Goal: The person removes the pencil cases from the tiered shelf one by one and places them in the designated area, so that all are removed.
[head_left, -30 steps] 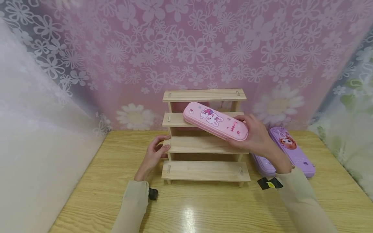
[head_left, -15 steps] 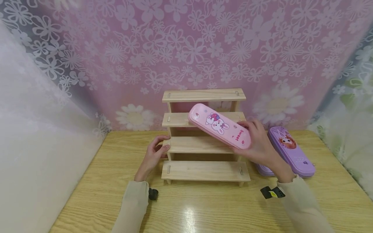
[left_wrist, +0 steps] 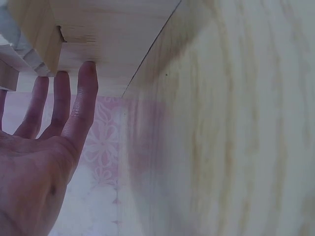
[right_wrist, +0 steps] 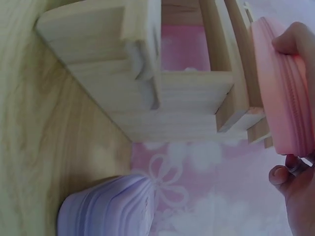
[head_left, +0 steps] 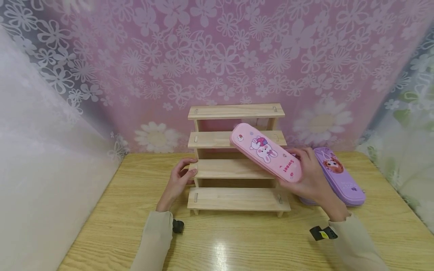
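Observation:
A pink pencil case (head_left: 255,149) with a rabbit and the word "Sweet" on its lid is held tilted over the right part of a four-step wooden display shelf (head_left: 237,198). My right hand (head_left: 313,180) grips its lower right end, thumb on one side and fingers on the other; the right wrist view shows the case's zipper side (right_wrist: 283,93). At the shelf's left side, my left hand (head_left: 178,180) holds the end of the second step from the bottom. In the left wrist view its fingers (left_wrist: 84,93) reach up against the wooden side panel.
Two purple pencil cases (head_left: 342,180) lie on the wood-grain table (head_left: 217,237) right of the shelf, one partly over the other, close under my right forearm. A pink floral curtain (head_left: 230,56) hangs right behind the shelf.
My right hand has moved right and slightly down with the pink pencil case, which tilts more steeply and uncovers more of the shelf's left part. The left hand stays on the shelf.

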Motion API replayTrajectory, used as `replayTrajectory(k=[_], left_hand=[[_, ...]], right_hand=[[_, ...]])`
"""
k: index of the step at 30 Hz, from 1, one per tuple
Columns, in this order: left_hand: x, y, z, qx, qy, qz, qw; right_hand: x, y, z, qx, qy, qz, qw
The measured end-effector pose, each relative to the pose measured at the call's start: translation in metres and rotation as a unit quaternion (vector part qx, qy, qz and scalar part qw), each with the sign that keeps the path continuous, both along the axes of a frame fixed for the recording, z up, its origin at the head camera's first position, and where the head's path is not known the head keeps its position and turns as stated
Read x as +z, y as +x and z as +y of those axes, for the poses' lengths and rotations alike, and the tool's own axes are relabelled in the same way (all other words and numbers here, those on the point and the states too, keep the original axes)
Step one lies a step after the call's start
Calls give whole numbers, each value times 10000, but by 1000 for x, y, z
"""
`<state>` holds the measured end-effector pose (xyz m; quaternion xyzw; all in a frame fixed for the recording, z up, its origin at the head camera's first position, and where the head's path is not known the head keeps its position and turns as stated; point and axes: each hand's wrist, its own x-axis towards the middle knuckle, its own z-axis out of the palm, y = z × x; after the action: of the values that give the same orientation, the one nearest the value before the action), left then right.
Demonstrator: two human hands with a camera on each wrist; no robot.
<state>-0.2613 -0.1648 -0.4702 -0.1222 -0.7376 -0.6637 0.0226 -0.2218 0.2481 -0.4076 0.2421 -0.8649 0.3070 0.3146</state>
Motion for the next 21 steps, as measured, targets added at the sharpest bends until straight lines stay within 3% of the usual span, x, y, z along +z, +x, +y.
replayTrajectory(k=[12,21], left_hand=[[-1,0,0,13,8,-29,10000],[0,0,-1,-18,-20,-1,10000]], right_hand=[[-14,11,28,-17,-218,377,9991],[-19,18,42,-246,-368,723,9964]])
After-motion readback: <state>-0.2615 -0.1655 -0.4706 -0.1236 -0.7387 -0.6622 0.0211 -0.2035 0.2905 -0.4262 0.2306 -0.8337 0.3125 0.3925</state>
